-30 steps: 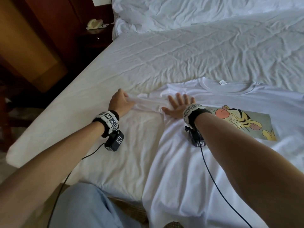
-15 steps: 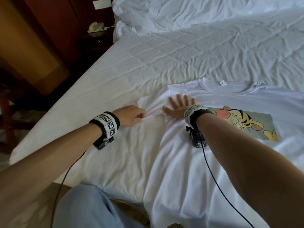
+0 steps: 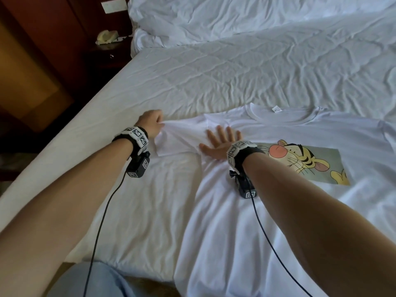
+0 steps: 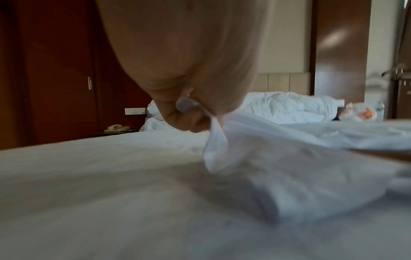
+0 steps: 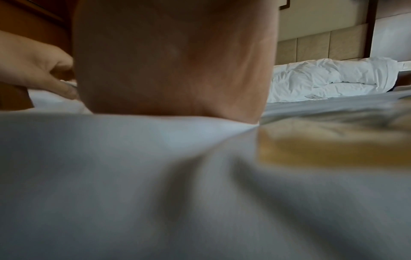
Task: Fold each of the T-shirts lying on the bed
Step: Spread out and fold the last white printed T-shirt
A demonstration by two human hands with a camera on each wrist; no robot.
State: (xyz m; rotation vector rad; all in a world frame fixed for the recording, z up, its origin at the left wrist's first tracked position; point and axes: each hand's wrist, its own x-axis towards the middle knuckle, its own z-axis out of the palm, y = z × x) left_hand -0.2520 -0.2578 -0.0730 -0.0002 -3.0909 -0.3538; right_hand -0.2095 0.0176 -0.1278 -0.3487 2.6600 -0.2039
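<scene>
I am at a wide bed [image 3: 214,67] under a creased white sheet, with rumpled white bedding [image 3: 214,16] heaped at its head. To my left stand dark reddish wood panels [image 3: 53,24] with a pale wall plate [image 3: 110,6], and a dim nightstand [image 3: 107,54] holding a cream phone [image 3: 107,36]. Beyond the bed is a beige padded headboard [image 5: 322,44].
</scene>
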